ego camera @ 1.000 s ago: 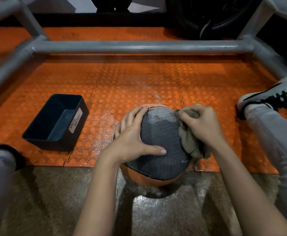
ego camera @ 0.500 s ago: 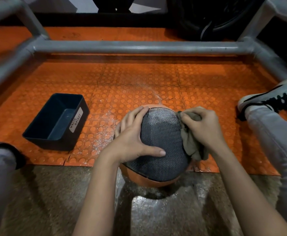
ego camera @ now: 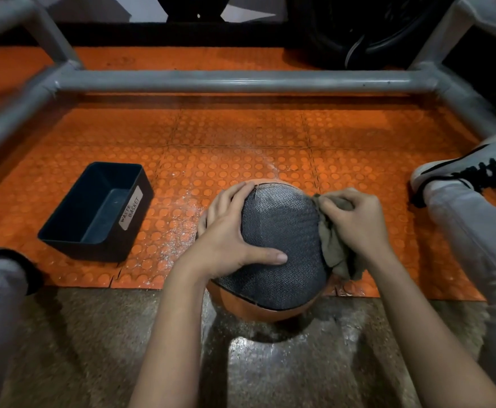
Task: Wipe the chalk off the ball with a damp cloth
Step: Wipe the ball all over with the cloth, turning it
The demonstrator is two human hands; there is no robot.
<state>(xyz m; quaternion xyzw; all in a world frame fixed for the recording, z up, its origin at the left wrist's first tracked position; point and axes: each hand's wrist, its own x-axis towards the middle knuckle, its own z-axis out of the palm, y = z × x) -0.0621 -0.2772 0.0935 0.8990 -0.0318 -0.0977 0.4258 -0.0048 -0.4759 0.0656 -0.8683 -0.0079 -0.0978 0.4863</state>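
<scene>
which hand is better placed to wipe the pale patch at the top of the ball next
Right, probably. The right hand grips the cloth against the ball, close to the paler patch near its top. The left hand is spread on the ball, steadying it, without cloth.

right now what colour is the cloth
Olive-brown cloth, bunched in the right hand against the ball; head view shows it best.
</scene>
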